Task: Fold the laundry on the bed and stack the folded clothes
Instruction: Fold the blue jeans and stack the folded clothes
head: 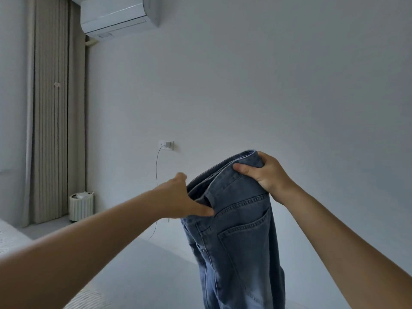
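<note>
No readable text anywhere: the sticker on the air conditioner, high up and left of both hands, is too blurred to read, and the jeans in the hands show no legible label.

**Background items**

AC unit on wall at 11 o'clock, beige curtain below-left of it. Wall socket near centre, charger plugged in, cable hanging down. White ribbed bin at 9 o'clock beside the curtain.
</note>
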